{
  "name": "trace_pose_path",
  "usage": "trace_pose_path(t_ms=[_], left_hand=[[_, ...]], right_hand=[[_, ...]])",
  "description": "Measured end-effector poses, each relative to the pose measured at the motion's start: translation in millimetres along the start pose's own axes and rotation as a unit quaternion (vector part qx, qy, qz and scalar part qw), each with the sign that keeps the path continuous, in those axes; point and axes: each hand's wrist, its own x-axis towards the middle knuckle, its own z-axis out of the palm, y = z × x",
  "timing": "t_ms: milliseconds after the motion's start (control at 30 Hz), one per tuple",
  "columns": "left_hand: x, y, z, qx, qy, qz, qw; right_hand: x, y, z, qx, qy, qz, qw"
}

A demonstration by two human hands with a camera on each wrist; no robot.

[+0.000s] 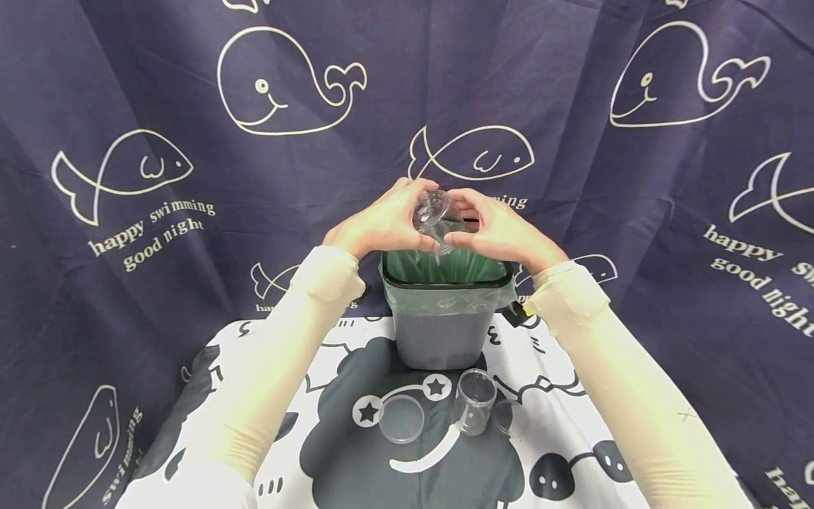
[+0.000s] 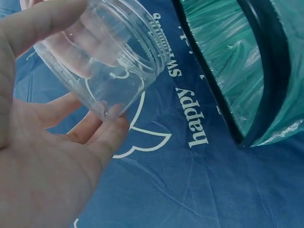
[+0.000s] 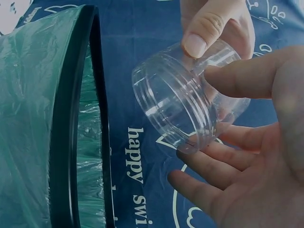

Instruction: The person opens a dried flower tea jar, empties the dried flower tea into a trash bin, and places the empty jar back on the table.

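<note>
Both hands hold a clear plastic jar (image 1: 432,207) above the bin, tilted, its threaded mouth turned towards the bin in the wrist views. My left hand (image 1: 388,219) grips one side, thumb and fingers bent about the jar. From the other side my right hand (image 1: 502,230) holds it between thumb and fingers, as the right wrist view shows. No lid is on the jar (image 3: 175,99). Below stands a grey bin (image 1: 439,336) with a black rim (image 1: 445,285), lined with a translucent green bag (image 1: 445,268).
On the black-and-white patterned cloth (image 1: 356,459), in front of the bin, stands another clear jar (image 1: 475,403). A clear round lid (image 1: 401,419) lies to its left, and a second clear disc (image 1: 510,418) to its right. A dark blue curtain (image 1: 407,78) hangs behind the bin.
</note>
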Motion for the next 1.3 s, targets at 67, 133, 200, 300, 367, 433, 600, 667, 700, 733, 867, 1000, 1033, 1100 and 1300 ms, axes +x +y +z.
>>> trace_pose_path(t_ms=[67,133,200,300,367,433,600,667,700,733,867,1000,1033,1100,1300], left_hand=[[-1.4,-1.0,1.3,-0.006,0.0,-0.001,1.0],[-2.9,-2.3,2.5,-0.011,0.0,0.0,0.9999],[-4.5,-3.8,3.4,-0.015,0.001,-0.002,0.9999],[-6.7,-6.0,4.8,-0.02,0.004,0.001,0.9998],[-8.3,-7.1,5.9,-0.022,0.004,0.004,0.9997],[-9.5,-8.7,7.1,-0.023,0.001,0.007,0.9997],[-12.0,-13.5,10.1,-0.031,0.006,0.013,0.9994],[-12.4,-14.9,11.1,-0.041,0.011,0.021,0.9989],[-12.5,-15.5,11.5,-0.047,0.013,0.023,0.9986],[-12.7,-15.9,11.8,-0.053,0.013,0.024,0.9982],[-13.9,-17.1,12.6,-0.081,0.011,0.015,0.9965],[-15.5,-17.6,13.9,-0.086,0.016,0.003,0.9962],[-15.6,-17.8,14.2,-0.08,0.019,0.002,0.9966],[-16.0,-18.1,14.8,-0.07,0.026,0.001,0.9972],[-17.3,-21.1,14.2,-0.057,0.051,-0.011,0.997]], right_hand=[[-1.1,-0.7,-0.7,-0.008,0.001,-0.007,1.0],[-2.1,-1.3,-1.1,-0.014,0.003,-0.014,1.0],[-2.4,-1.8,-0.9,-0.023,0.005,-0.023,0.999],[-2.1,-3.1,-0.3,-0.038,0.01,-0.036,0.999],[-1.9,-3.7,0.0,-0.044,0.014,-0.043,0.998],[-1.6,-4.0,0.0,-0.039,0.013,-0.049,0.998],[-0.7,-3.7,1.0,-0.027,0.009,-0.065,0.998],[-0.4,-3.9,1.4,-0.022,0.009,-0.07,0.997],[-0.2,-4.0,1.4,-0.019,0.009,-0.072,0.997],[0.1,-4.4,1.4,-0.016,0.01,-0.075,0.997],[1.8,-5.7,1.2,-0.013,0.012,-0.08,0.997],[2.8,-7.9,1.2,-0.015,0.013,-0.083,0.996],[3.0,-8.4,1.2,-0.016,0.013,-0.082,0.996],[3.5,-9.0,1.2,-0.016,0.013,-0.079,0.997],[2.9,-10.8,-0.4,-0.04,0.029,-0.069,0.996]])
